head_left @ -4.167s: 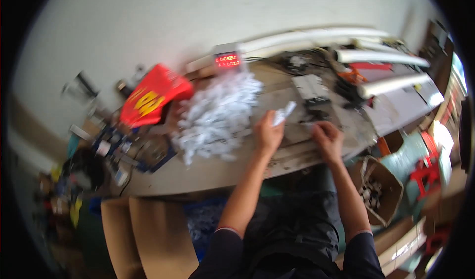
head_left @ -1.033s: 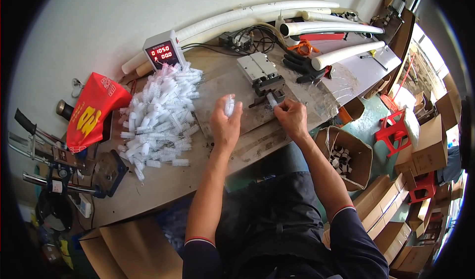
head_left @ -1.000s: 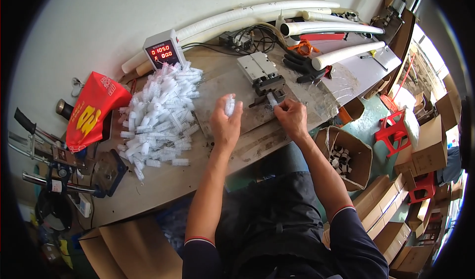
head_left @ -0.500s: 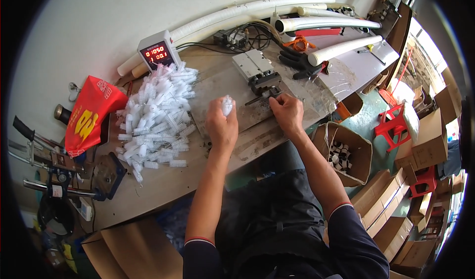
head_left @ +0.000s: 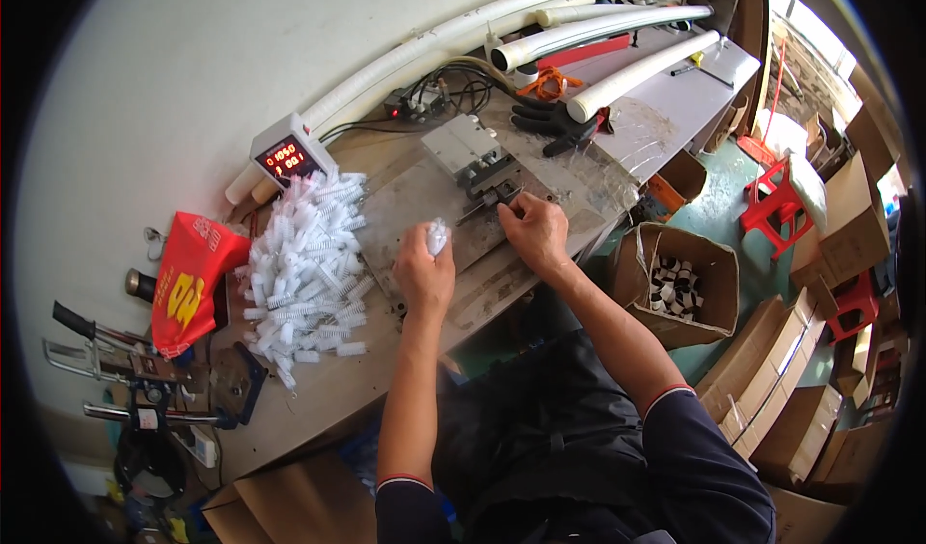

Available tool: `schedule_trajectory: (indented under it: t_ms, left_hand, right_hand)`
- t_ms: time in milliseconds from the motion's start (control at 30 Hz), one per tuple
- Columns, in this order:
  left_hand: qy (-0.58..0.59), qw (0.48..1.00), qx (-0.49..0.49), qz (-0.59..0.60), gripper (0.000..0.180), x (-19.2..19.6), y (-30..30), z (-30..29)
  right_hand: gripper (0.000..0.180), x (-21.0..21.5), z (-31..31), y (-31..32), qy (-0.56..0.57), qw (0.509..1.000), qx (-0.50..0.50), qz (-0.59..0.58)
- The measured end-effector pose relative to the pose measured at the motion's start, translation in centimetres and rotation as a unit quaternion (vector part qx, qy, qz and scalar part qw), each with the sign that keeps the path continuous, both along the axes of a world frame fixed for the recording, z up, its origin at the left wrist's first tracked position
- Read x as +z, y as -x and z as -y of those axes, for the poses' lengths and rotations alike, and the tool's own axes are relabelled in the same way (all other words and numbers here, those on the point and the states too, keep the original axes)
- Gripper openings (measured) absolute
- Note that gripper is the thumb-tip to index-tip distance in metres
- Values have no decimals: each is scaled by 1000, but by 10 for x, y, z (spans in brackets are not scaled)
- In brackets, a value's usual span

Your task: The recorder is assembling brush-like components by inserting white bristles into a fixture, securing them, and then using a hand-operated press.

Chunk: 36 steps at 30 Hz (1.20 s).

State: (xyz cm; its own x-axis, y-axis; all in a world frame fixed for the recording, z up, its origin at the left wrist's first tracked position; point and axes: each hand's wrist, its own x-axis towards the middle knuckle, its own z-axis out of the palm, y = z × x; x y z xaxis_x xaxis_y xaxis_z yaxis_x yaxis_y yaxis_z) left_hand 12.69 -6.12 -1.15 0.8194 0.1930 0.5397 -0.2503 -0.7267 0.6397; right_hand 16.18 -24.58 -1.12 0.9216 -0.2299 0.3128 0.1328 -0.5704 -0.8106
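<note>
My left hand (head_left: pixel 422 272) is closed around a bunch of small white plastic pieces (head_left: pixel 438 236) above a grey metal plate (head_left: pixel 424 206) on the workbench. My right hand (head_left: pixel 533 231) rests at the jaw of a small metal fixture (head_left: pixel 473 156), fingers pinched on something small that I cannot make out. A big heap of the same white pieces (head_left: pixel 304 264) lies to the left of my left hand.
A white counter box with a red display (head_left: pixel 289 154) stands behind the heap. A red bag (head_left: pixel 188 279) and hand tools (head_left: pixel 116 351) lie at the left. White pipes (head_left: pixel 579 33) and black gloves (head_left: pixel 555 124) sit behind. An open carton of parts (head_left: pixel 680 284) stands on the floor at right.
Over the last second both hands stayed at the fixture; my right hand moved slightly closer to its jaw. Four seconds ago the view pointed further left.
</note>
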Motion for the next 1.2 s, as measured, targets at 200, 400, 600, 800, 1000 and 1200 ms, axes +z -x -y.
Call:
schedule_trajectory:
  t_ms: [200, 400, 600, 800, 1000, 1200]
  left_hand:
    - [-50, 999, -16, 12, 22, 4, -10, 15]
    - [-133, 990, -26, -37, 29, -1, -17, 23]
    - [-145, 989, -15, 35, 34, -3, -4, 17]
    - [-117, 984, -41, 125, 29, 9, 5, 17]
    - [-111, 983, -42, 139, 29, 7, 5, 20]
    - [-114, 983, -36, 139, 30, 8, 7, 17]
  right_hand:
    - [27, -1, 3, -1, 1, 1000, -6, 7]
    - [25, -2, 3, 0, -11, 1000, 2, 15]
    - [23, 0, 6, 1, -77, 997, 2, 16]
    - [20, -15, 11, -6, -211, 974, 74, 31]
    - [27, -9, 16, -1, -277, 940, 195, 41]
    - [19, -5, 14, -1, -354, 906, 233, -21]
